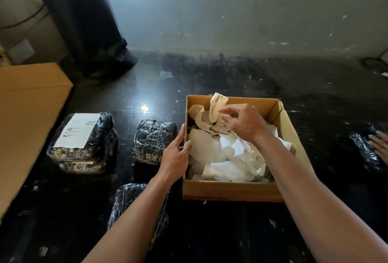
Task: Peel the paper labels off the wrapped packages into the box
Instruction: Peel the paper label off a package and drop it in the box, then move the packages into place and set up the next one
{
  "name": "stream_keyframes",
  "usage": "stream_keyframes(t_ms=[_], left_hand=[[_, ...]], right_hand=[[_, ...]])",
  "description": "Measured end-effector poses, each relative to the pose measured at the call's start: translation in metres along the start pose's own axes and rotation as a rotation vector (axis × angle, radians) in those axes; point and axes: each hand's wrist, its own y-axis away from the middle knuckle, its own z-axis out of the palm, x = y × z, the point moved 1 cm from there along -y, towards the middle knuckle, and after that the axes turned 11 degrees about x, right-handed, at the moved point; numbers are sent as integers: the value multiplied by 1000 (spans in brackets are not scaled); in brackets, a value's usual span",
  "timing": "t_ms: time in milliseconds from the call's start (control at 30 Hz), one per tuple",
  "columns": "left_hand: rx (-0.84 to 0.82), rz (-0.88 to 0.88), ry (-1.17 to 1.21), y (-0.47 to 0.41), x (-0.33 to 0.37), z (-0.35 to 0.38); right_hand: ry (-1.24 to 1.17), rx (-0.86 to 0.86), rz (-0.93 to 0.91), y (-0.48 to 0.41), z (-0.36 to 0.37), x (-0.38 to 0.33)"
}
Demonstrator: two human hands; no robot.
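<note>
Over the open box, in the head view, the right hand hangs with its fingers loosely curled. Its fingertips are at a curled label that stands against the far wall. I cannot tell whether they pinch the strip or have let it go. The left hand holds the box's left wall, thumb over the rim and fingers down the outside.

The chief risk, as I judge it, is the adhesive. The label may cling to the fingertips and ride back out as the hand lifts. Propped that high, it could also tip over the far rim onto the dark surface. If the left hand lets go too soon, a tug on a stuck strip could drag the light box sideways.

Counted:
- One box, holding a heap of peeled labels too tangled to number.
- Five wrapped packages in all.
- A labelled package, the only one with a white label plainly showing, lies atop a second package.
- A bare package sits just left of the box.
- A near package lies under the left forearm.
- A far-right package has another person's hand on it.
- One flat cardboard sheet lies at the left.
- One black roll stands behind.
</note>
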Motion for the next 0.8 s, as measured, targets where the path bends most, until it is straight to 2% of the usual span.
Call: stream_keyframes(t_ms=[100,633,800], left_hand=[[-24,38,-47,-2,2,-2],[-185,57,-238,-8,6,-24],[-148,136,-315,-4,12,-56]], right_hand=[[-42,-34,3,5,-2,-10],[91,-85,-30,43,8,-55],[183,-96,-14,45,25,-87]])
